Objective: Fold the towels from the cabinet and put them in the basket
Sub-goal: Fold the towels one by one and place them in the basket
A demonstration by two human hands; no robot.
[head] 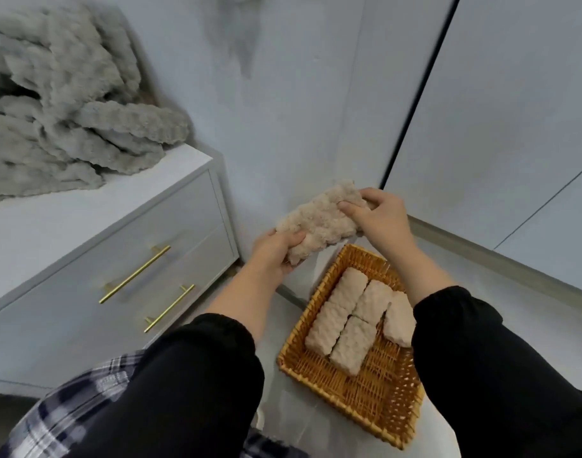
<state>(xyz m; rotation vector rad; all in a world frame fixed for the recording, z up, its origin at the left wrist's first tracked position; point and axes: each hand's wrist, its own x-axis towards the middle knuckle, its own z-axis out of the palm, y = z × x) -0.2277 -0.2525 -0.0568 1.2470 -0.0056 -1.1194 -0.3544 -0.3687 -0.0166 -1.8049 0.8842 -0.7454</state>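
Note:
A folded pale pink fluffy towel (319, 219) hangs in the air above the far end of a wicker basket (359, 395) on the floor. My left hand (276, 251) grips its near left end. My right hand (378, 214) grips its far right end, fingers curled over the top. Several folded pink towels (352, 319) lie side by side in the far half of the basket. A heap of grey fluffy towels (68, 120) lies on top of the white cabinet (127, 233) at the left.
The cabinet has two drawers with gold bar handles (134, 274). A pale wall stands behind, with a dark vertical gap and panels at the right. The basket sits on a light grey floor. My plaid clothing shows at the bottom left.

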